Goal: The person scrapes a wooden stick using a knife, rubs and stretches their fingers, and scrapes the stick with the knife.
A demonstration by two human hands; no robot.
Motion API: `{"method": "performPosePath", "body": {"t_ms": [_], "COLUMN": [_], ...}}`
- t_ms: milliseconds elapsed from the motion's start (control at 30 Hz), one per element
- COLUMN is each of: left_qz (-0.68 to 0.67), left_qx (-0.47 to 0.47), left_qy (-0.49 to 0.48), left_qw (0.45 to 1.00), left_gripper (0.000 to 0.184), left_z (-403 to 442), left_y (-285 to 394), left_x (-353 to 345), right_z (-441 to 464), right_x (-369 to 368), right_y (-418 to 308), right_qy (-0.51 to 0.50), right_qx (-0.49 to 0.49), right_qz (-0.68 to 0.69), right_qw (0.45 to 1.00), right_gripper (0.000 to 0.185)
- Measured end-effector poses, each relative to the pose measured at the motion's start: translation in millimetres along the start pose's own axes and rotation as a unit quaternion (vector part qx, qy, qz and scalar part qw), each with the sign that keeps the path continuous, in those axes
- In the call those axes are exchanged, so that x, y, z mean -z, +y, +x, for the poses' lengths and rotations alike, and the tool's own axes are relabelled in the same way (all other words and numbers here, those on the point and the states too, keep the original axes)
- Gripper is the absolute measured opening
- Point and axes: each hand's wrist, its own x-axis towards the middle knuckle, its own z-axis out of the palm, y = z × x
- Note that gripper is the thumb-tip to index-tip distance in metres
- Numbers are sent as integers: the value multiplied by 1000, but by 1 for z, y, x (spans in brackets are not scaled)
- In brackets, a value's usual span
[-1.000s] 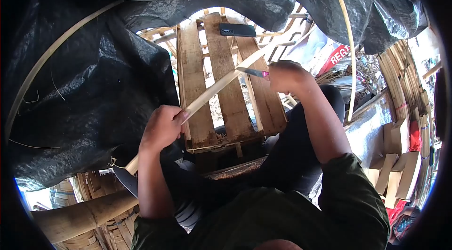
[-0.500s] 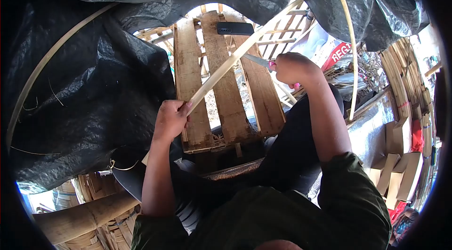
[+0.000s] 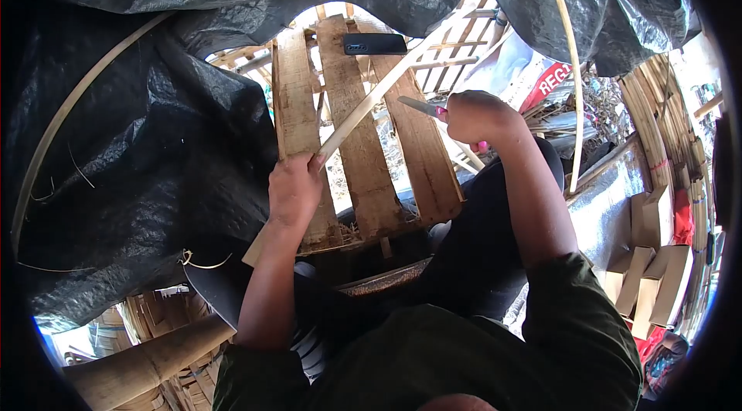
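Note:
A long pale bamboo strip (image 3: 376, 94) runs slantwise over the slatted wooden bench (image 3: 359, 133). My left hand (image 3: 296, 188) is closed around its lower part, and the strip's near end sticks out beside my forearm. In my right hand (image 3: 481, 117) is a knife (image 3: 418, 106) with a pink handle; the fist wraps the handle, and the blade points left. A gap shows between the blade and the strip. Beyond the strip, a dark phone (image 3: 375, 44) lies across the far end of the bench slats.
Black plastic sheeting (image 3: 154, 140) hangs on the left and overhead. A thin curved bamboo rod (image 3: 570, 47) hangs at the right. Cardboard boxes (image 3: 665, 279) and bamboo poles (image 3: 657, 125) stand far right. A thick bamboo pole (image 3: 154, 353) lies at lower left.
My left hand has moved up and slightly right on or with the strip. The knife blade, earlier touching or overlapping the strip, is now apart from it on the right.

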Motion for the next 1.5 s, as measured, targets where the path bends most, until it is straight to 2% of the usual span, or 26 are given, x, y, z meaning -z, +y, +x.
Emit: {"method": "performPosePath", "body": {"t_ms": [100, 167, 200, 267, 333, 367, 400, 467, 500, 600, 633, 733, 767, 867, 900, 933, 1033, 1067, 1133, 1200, 1267, 1300, 1333, 1400, 1433, 1500], "left_qz": [39, 57, 60, 66, 28, 1, 3, 12, 22, 10, 7, -70, -66, -60, -56, -59, -76, -77, -67, -59, -49, -31, -13, -2, 11, 13], "left_qx": [2, 7, -20, -45, -101, -129, -123, -143, -111, -127, -124, -124, -141, -169, -180, -178, -106, -106, -141, -150, -163, -136, -109, -127, -144, -142], "left_qy": [22, 38, 48, 58, 93, 123, 128, 80, 66, 38, 42, 46, 56, 72, 78, 76, -2, -5, 56, 72, 89, 66, 44, 68, 92, 95], "left_qw": [999, 998, 997, 995, 990, 984, 984, 986, 991, 991, 991, 989, 986, 981, 979, 979, 991, 991, 986, 984, 981, 988, 993, 990, 985, 985], "left_gripper": [21, 19, 17, 16, 13, 12, 12, 15, 18, 17, 17, 17, 17, 18, 18, 18, 22, 22, 21, 22, 22, 21, 22, 22, 22, 22], "left_z": [6, 11, 14, 17, 22, 24, 25, 25, 26, 30, 32, 35, 35, 38, 38, 39, 39, 39, 40, 38, 36, 34, 33, 32, 32, 31], "left_y": [9, 7, 3, -9, -22, -25, -27, -30, -29, -33, -35, -41, -42, -46, -47, -47, -45, -46, -49, -51, -49, -45, -42, -41, -42, -42], "left_x": [-7, -12, -16, -26, -39, -43, -42, -38, -36, -31, -34, -41, -43, -47, -48, -47, -39, -41, -44, -49, -48, -43, -41, -42, -43, -46], "right_z": [9, 27, 38, 62, 76, 77, 80, 98, 114, 178, 184, 220, 236, 239, 227, 217, 176, 219, 210, 221, 192, 203, 154, 188, 205, 202], "right_x": [-2, -6, 0, 7, 16, 18, 21, 20, 14, -26, -29, -32, -31, -45, -45, -47, -67, -87, -57, -51, -55, -83, -53, -51, -46, -42], "right_y": [-1, -3, -8, -8, -14, -15, -16, -10, 0, 31, 34, 60, 70, 68, 55, 42, -2, 31, 30, 48, 19, 28, -11, 22, 38, 42], "right_qy": [13, 65, 19, 68, 67, 46, 26, 122, 159, 238, 155, 176, 168, 179, 143, 122, 142, 263, 146, 140, 142, 202, 105, 109, 122, 120], "right_qx": [15, 82, 52, 104, 115, 125, 126, 175, 182, 135, 70, 54, 6, -18, -13, 38, 38, 152, 68, 23, -5, 22, -8, 18, -24, -20], "right_qz": [-8, -56, -20, -3, 113, 237, 241, 77, 64, 125, 199, 277, 268, 212, 223, 178, 169, 30, 144, 159, 140, 136, 181, 142, 168, 156], "right_qw": [1000, 993, 998, 992, 985, 962, 962, 974, 968, 954, 965, 943, 949, 960, 964, 976, 974, 952, 976, 977, 980, 970, 978, 984, 978, 980], "right_gripper": [23, 22, 24, 17, 16, 15, 27, 24, 24, 33, 39, 51, 54, 56, 57, 56, 53, 53, 54, 51, 48, 43, 39, 39, 41, 40]}}
